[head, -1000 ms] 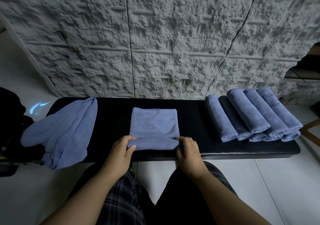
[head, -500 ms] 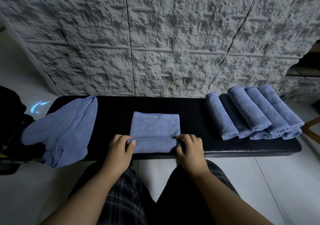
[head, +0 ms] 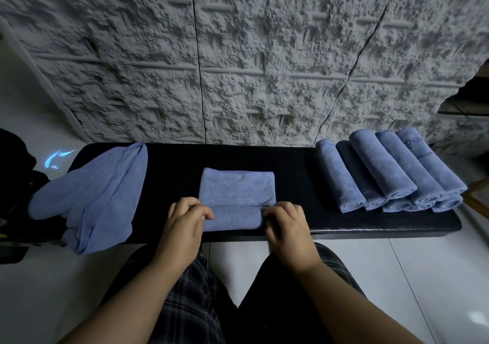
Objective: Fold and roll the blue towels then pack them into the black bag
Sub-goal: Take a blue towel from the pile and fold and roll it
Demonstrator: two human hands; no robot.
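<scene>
A folded blue towel [head: 236,190] lies in the middle of the black bench [head: 291,163], its near edge rolled into a short tube. My left hand [head: 185,219] grips the left end of that roll with curled fingers. My right hand [head: 287,224] grips the right end the same way. Several rolled blue towels [head: 381,171] are stacked at the bench's right end. A loose heap of unfolded blue towels [head: 90,193] hangs over the left end. Part of the black bag [head: 16,185] shows at the far left edge.
A rough grey stone wall [head: 238,66] rises right behind the bench. Pale tiled floor [head: 423,277] lies on both sides of my knees. A wooden corner [head: 479,193] pokes in at the right edge.
Both hands have rolled the towel's near edge a little farther away from me, so the roll is thicker and the flat part shorter. The other towels have not moved.
</scene>
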